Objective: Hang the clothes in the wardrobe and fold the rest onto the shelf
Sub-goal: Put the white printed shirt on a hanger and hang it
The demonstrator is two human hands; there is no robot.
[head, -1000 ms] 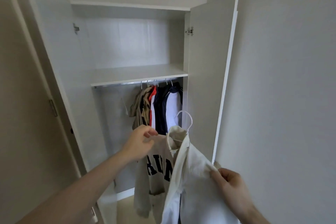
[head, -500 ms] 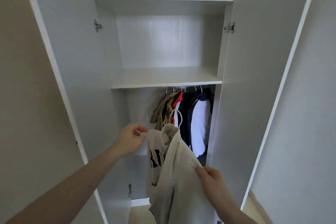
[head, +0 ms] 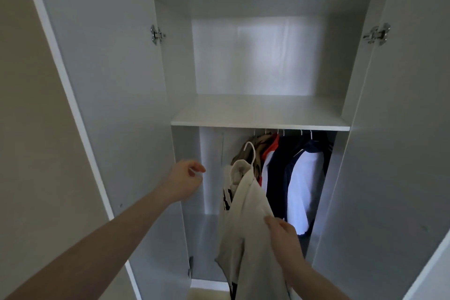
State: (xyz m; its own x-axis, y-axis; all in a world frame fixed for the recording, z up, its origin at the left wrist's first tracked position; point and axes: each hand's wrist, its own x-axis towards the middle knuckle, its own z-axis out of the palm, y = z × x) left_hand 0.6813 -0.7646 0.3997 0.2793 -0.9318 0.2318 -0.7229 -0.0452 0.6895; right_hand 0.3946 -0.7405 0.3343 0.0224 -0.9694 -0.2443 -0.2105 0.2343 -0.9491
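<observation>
A cream sweatshirt [head: 248, 204] with dark letters hangs on a white hanger [head: 252, 151] in front of the open wardrobe, below the shelf [head: 260, 117]. My right hand [head: 282, 238] grips the sweatshirt's cloth at its right side and holds it up. My left hand [head: 187, 178] hovers to the left of the garment, apart from it, with fingers loosely curled and nothing in them. The hanger's hook sits just below the rail, in front of the hung clothes [head: 292, 173].
Tan, red-and-white, navy and white garments hang on the right half of the rail; its left half is bare. The left door [head: 104, 80] and right door [head: 399, 129] stand open on both sides. A beige wall is at far left.
My left hand has let go of the sweatshirt's shoulder and drawn off to the left. The view has moved closer to the wardrobe, and the hanger has moved toward the rail.
</observation>
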